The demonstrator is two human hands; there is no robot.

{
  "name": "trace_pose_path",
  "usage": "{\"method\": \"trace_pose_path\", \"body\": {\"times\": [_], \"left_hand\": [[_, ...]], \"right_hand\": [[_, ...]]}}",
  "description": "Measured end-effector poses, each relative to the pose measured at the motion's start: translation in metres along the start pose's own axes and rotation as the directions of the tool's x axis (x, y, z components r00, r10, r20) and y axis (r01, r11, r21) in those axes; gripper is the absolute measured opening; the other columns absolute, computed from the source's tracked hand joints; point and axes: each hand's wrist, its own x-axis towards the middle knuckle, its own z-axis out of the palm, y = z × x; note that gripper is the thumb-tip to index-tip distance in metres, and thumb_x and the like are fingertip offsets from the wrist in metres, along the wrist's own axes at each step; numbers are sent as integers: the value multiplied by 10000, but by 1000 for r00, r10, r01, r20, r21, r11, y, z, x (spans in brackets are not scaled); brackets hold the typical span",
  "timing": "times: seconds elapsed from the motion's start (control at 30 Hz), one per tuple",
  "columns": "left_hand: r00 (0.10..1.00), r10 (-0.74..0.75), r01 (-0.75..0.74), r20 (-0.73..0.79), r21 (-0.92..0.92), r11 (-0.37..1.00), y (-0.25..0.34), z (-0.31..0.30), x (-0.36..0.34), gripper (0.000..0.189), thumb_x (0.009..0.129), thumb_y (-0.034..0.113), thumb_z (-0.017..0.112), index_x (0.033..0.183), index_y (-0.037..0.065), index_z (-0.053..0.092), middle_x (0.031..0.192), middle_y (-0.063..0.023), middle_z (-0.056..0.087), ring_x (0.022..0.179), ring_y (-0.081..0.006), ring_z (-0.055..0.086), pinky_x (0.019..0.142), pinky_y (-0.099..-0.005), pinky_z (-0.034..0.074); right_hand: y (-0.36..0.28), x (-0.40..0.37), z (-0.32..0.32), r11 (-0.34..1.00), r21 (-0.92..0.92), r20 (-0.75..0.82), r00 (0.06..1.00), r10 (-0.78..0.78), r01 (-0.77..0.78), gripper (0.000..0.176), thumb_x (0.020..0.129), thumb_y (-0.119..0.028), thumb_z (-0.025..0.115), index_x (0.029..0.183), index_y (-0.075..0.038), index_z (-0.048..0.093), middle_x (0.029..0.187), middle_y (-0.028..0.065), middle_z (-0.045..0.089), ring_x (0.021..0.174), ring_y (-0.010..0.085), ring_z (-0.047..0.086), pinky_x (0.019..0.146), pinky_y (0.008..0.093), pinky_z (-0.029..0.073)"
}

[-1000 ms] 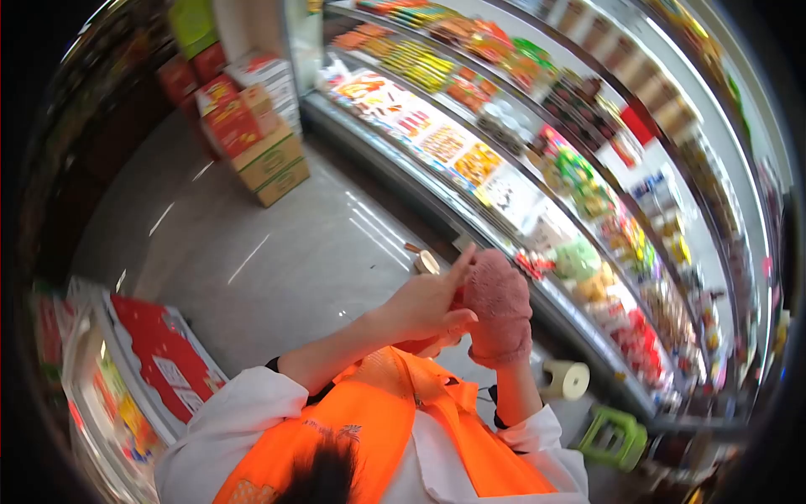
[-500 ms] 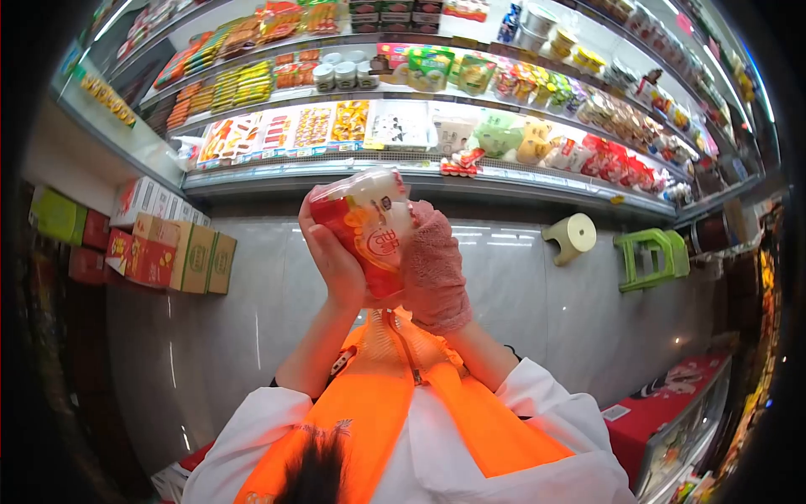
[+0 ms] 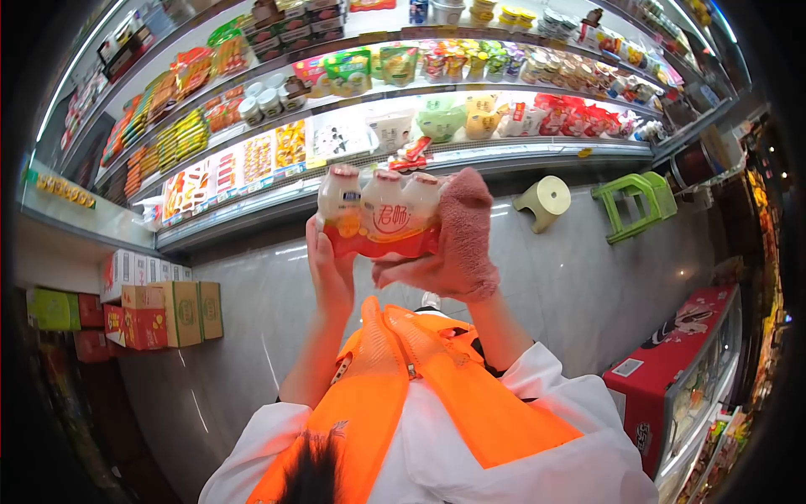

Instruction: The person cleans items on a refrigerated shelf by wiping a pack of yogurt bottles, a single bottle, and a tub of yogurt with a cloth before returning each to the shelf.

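Cartons (image 3: 180, 312) stand near 9 o'clock as a person's left hand (image 3: 330, 267), half-curled, grips one end of a bottle pack (image 3: 382, 218) at 12 o'clock, the pink-covered right hand (image 3: 460, 241) half-closed around the other, a cream stool (image 3: 546, 202) beyond toward 2 o'clock.

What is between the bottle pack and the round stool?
In the head view, the right hand, in a fuzzy pink covering, is against the bottle pack; past it, only bare grey floor shows before the round stool.

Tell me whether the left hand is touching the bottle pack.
Touching. The head view shows the left hand gripping the left end of the bottle pack.
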Motion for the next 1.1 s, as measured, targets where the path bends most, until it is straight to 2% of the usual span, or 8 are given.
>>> {"method": "trace_pose_path", "body": {"times": [0.13, 0.27, 0.37, 0.57, 0.7, 0.8, 0.93, 1.1], "left_hand": [[957, -267, 258, 110, 89, 962, -20, 5, 13, 549, 859, 406, 619, 1234, 58, 421, 1129, -61, 563, 952, -136, 587, 773, -293, 500], [935, -353, 318, 17, 399, 860, -42, 28, 15, 395, 828, 275, 688, 1078, 2, 549, 1015, -58, 603, 912, -100, 573, 754, -263, 490], [964, -247, 262, -99, 202, 944, -62, 56, 14, 362, 865, 255, 643, 1110, 14, 530, 1027, -58, 596, 906, -109, 580, 754, -267, 493], [948, -250, 241, -196, -68, 968, -74, 112, 19, 291, 916, 218, 568, 1124, 25, 505, 1042, -53, 578, 881, -100, 572, 756, -270, 494], [980, -130, 146, -149, 103, 984, -107, 121, 9, 294, 902, 216, 592, 1110, 26, 505, 1028, -44, 571, 859, -76, 552, 726, -256, 486], [973, -214, 232, -93, 290, 929, -108, 128, 10, 351, 854, 209, 654, 1113, 29, 501, 1030, -42, 573, 880, -88, 551, 752, -249, 468], [960, -221, 114, 170, 485, 867, -119, 131, 24, 624, 685, 96, 789, 1206, 26, 453, 1079, -73, 567, 995, -148, 561, 829, -280, 470], [946, -96, -102, 309, 566, 818, -124, 136, 28, 605, 649, 28, 791, 1177, 47, 495, 1081, -86, 568, 1009, -168, 566, 838, -293, 476]], "right_hand": [[56, 4, -22, 786, -616, 163, 985, 65, 50, 526, 551, -197, 787, 988, -16, 554, 922, 141, 505, 831, 268, 523, 730, 369, 432], [117, 6, -14, 850, -510, 243, 970, -2, 130, 271, 705, -106, 683, 930, -36, 551, 833, 78, 533, 762, 188, 555, 712, 306, 468], [138, 1, -9, 828, 474, 127, 954, 272, -300, 189, 769, -164, 651, 878, -54, 545, 842, 29, 560, 739, 148, 549, 660, 274, 468], [132, -3, -27, 998, -12, -326, 943, -64, 63, 366, 804, -201, 624, 1076, 20, 518, 997, 130, 566, 834, 239, 531, 764, 350, 448], [117, -20, -25, 977, 144, -454, 867, 206, -157, 649, 723, -208, 688, 1237, 71, 407, 1148, 225, 501, 1030, 345, 487, 915, 406, 380], [104, -4, -56, 993, 114, -533, 846, 35, 31, 624, 738, -210, 687, 1229, 64, 417, 1107, 197, 531, 1015, 336, 516, 895, 403, 403], [146, -7, -62, 447, 893, -162, 881, 445, -62, 509, 762, -351, 627, 1114, -25, 459, 1049, 113, 588, 977, 221, 558, 906, 367, 422], [175, 0, -69, -458, 888, 273, 771, 576, 28, 312, 844, -304, 560, 1032, -61, 505, 937, 45, 623, 869, 153, 606, 832, 297, 484]]}}
